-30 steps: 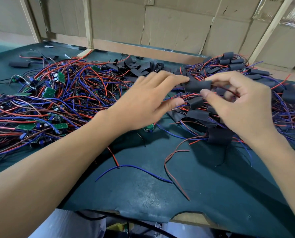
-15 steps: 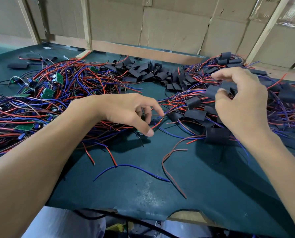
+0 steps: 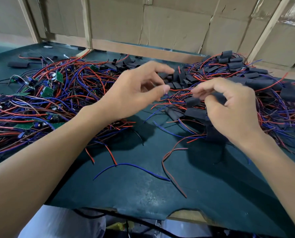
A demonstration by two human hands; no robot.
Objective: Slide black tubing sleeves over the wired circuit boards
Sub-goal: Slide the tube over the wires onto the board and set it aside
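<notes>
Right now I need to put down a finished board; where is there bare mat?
The near middle of the dark green mat is barest, crossed only by a loose blue wire. Crowded: bare green boards in red-blue wire left, black-sleeved boards right.

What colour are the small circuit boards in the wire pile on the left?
Green, seen in the head view: the small flat circuit boards lie tangled among red and blue wires.

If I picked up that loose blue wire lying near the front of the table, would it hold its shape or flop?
Probably flop: the blue wire is thin and already lies in a soft arc on the green mat. It looks light for its length. It would hardly roll, though its ends may snag the red wire it touches.
</notes>
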